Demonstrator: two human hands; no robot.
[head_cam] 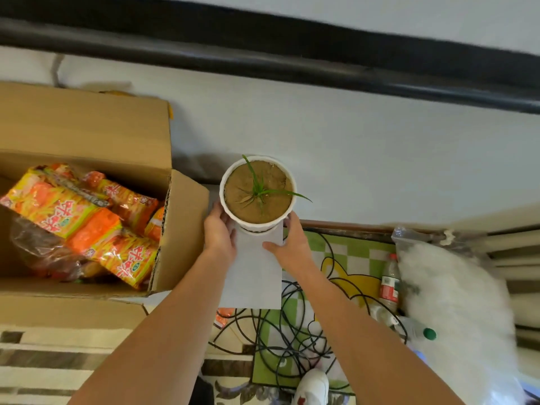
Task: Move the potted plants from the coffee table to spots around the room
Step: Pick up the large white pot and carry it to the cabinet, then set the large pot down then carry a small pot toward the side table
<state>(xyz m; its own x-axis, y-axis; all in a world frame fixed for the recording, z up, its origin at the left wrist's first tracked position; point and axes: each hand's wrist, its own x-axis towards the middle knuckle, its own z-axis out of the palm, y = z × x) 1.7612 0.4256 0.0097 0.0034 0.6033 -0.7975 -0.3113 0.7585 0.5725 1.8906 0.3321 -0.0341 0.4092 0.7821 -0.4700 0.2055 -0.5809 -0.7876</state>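
— Where is the potted plant point(258, 192) seen?

— It is seen in the middle of the view, upright, on the far end of a tall white stand point(252, 270), close to the white wall point(365, 153). Brown soil and a few thin green leaves are shown inside the white round pot.

— How is it held?

— It is grasped from both sides. The left hand point(219, 230) is laid against the left lower side of the pot, with the fingers curved around it. The right hand point(289, 239) is placed at the right lower side, fingers partly curled on the pot and the thumb spread over the top of the stand. Whether the pot is lifted or already resting cannot be told.

— What is found around it?

— At the left, an open cardboard box point(163, 217) filled with orange snack packets point(67, 211) is seen, just beside the stand. At the right, a green checked mat point(359, 252) is covered by black cable point(289, 328), and a bottle with a red label point(389, 280) is lying near a clear bag of white stuffing point(455, 299). A white shoe point(314, 387) is visible at the near edge.
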